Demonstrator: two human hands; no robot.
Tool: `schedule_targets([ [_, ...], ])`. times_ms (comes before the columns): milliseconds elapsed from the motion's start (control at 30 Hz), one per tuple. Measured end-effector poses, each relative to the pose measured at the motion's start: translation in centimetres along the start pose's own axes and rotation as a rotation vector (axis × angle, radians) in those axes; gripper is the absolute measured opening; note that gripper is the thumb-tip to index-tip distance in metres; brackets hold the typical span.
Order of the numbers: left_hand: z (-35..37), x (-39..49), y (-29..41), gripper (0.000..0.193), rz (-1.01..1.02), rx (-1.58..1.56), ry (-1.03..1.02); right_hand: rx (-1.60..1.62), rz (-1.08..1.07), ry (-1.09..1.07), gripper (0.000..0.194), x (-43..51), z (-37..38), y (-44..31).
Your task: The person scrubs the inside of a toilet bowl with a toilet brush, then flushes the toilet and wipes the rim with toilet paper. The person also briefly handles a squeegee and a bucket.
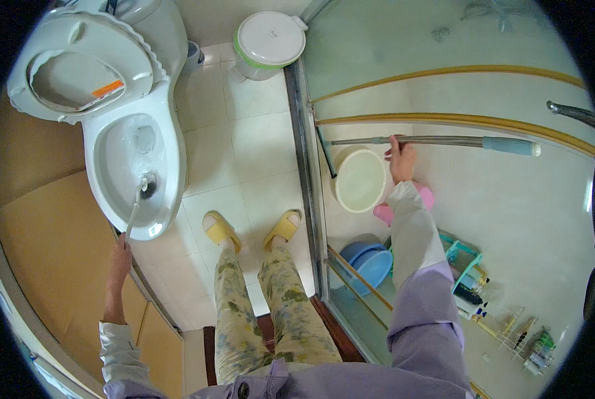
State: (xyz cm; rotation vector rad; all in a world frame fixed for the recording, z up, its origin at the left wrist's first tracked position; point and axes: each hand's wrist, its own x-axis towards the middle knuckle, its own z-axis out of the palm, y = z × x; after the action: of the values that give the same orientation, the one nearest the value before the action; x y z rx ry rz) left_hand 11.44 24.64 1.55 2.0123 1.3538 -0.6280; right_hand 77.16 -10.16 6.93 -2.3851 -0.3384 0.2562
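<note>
My left hand [119, 258] grips the pale handle of a toilet brush [137, 204]. The dark bristles of its head rest down in the white toilet bowl [94, 144], at the drain end. The toilet's seat and lid [140, 65] are raised. Reaching to the right, my right hand [402, 158] has its fingers around the metal pole of a floor squeegee [439, 140]. The pole has a light blue grip at one end and a dark blade [326, 154] at the other. Just left of that hand stands a cream basin [360, 180]; a pink plastic item [424, 195] is partly hidden by my sleeve.
A lidded white bin [271, 37] stands by the back wall. A metal door track [305, 164] divides the floor from the shower area. Blue basins [370, 267], a teal basket [469, 252] and several bottles [469, 294] are on the right. A brown cabinet [53, 239] lines the left.
</note>
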Motion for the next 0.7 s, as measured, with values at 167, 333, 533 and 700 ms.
schedule_targets([
  [167, 0.7, 0.4, -2.0, 0.037, 0.057, -0.031, 0.037, -0.126, -0.055, -0.027, 0.030, -1.0, 0.6, -3.2],
  [333, 0.9, 0.8, -2.6, 0.037, 0.082, -0.087, 0.035, 0.269, 0.098, 0.114, 0.021, -1.1, -0.4, 0.2],
  [533, 0.1, 0.4, -0.9, 0.037, 0.029, -0.032, 0.025, 0.405, 0.217, 0.182, 0.026, 0.9, -2.3, 5.1],
  [700, 0.3, 0.6, -0.5, 0.036, 0.106, -0.088, 0.062, 0.297, 0.199, 0.023, 0.028, 3.1, -1.1, 6.6],
])
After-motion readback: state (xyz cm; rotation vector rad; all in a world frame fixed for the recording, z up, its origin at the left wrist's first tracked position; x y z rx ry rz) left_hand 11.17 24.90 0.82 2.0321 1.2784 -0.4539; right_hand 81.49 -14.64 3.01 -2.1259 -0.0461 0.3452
